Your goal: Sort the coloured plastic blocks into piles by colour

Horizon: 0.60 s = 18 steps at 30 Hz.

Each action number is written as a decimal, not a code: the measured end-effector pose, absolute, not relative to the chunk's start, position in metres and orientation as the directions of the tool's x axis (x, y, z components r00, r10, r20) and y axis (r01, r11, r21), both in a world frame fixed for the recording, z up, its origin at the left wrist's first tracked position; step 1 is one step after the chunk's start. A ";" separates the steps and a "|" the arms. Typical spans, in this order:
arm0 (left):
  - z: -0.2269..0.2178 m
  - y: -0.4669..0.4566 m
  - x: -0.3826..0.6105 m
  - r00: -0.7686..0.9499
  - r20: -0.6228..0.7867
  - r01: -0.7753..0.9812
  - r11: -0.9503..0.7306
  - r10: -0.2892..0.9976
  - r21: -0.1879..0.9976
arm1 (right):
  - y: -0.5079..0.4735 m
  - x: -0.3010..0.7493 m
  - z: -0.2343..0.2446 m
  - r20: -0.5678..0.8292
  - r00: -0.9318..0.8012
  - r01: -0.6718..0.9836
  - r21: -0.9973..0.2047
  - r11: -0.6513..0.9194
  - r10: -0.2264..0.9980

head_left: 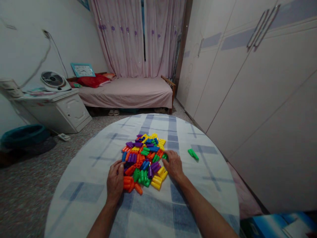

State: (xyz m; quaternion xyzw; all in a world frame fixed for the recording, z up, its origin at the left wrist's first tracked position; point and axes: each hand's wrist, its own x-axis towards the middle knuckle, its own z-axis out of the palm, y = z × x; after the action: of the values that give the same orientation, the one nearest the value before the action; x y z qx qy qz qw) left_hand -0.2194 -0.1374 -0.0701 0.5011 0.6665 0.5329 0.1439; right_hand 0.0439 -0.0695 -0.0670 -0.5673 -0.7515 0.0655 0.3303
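Forearms (pixel 198 201), then left hand (pixel 115 181) and right hand (pixel 174 165) half-curled against either side of the pile (pixel 142 158), any grip impossible to tell, with green pieces (pixel 193 154) apart, rightward of the nearer right hand, slanting far-left to near-right.

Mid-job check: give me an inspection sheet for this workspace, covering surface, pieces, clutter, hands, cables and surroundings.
Surface: rounded table with a blue-and-white checked tablecloth.
Job's things: heap of coloured plastic pieces in purple, orange, green, blue and yellow; green pieces lie apart, to its right.
Clutter: teal basin on the floor at left; blue box at lower right.
Hands: left hand at the heap's left edge; right hand at its right edge; grip unclear on both.
Cables: dark cord down the left wall; apparent power strip on the floor.
Surroundings: bed, curtains, wardrobe, fan on a white cabinet.
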 end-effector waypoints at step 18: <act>-0.073 -0.137 -0.221 -0.451 0.345 0.506 -0.083 0.823 0.859 | -0.042 0.157 -0.079 0.406 0.450 0.751 -0.654 -0.091 0.795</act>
State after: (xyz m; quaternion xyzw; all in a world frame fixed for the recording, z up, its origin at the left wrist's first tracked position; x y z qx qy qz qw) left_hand -0.2208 -0.1372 -0.0731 0.5028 0.6610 0.5370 0.1478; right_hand 0.1570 -0.0419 -0.0790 -0.7382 -0.5237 0.0263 0.4245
